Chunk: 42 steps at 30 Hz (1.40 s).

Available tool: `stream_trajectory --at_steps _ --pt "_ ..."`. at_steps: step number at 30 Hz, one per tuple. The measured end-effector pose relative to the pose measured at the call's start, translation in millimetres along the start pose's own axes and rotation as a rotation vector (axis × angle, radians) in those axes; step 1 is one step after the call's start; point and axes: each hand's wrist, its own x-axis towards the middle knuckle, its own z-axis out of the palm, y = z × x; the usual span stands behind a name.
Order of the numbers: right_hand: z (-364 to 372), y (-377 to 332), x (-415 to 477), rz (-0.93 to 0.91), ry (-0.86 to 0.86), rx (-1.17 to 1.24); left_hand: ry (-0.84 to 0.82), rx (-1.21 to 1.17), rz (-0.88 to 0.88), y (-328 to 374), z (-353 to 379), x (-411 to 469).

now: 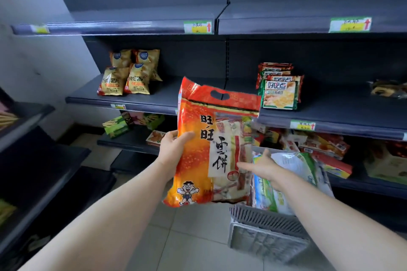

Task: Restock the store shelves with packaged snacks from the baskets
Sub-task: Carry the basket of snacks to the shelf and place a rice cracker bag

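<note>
Forearms reach forward from the bottom edge. Left hand clamps the left edge of a big orange bag, thumb across its front; right hand is spread, fingers apart, just beside the bag's lower right and gripping nothing. Held by 1 edge only, the slick bag could slip or swing and drop to the floor or back into the basket. On the middle shelf, chip bags and green packs flank an open gap, probably where the bag should go; neither blocks it.
</note>
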Motion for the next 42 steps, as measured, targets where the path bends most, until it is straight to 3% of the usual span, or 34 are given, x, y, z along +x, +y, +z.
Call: stream_trajectory --at_steps 4,9,17,25,31,42 --pt "18 -6 -2 -0.104 -0.105 0.161 0.100 -0.072 -0.014 15 -25 -14" --pt "46 -38 -9 -0.287 -0.108 0.299 0.250 -0.072 -0.028 35 -69 -26" --pt "94 -145 -24 -0.498 0.056 0.380 0.093 -0.091 0.075 72 -153 -21" --pt "178 -268 -29 -0.687 0.123 0.508 0.271 -0.065 0.167 134 -259 36" --pt "241 -357 -31 -0.779 0.175 0.607 0.244 -0.004 0.309 170 -340 82" --pt "280 -500 -11 -0.942 0.283 0.544 0.383 0.023 0.514 262 -412 174"
